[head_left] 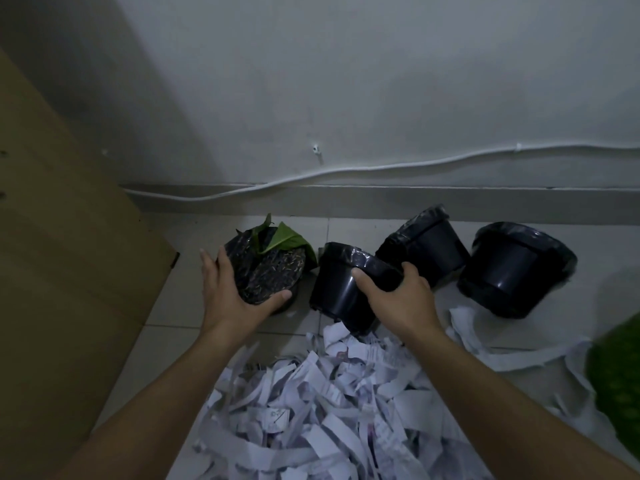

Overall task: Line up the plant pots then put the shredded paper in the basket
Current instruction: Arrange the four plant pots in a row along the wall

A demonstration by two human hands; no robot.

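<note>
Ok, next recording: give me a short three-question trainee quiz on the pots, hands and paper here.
1. How many black plastic plant pots stand along the wall?
2. True or false: the white shredded paper is already in the green basket.
3. Which hand holds the pot with green leaves: A left hand, B right hand?

Key: 1. Four. 2. False, it lies heaped on the floor. 3. A; the right hand's grip is on the neighbouring tilted pot.
</note>
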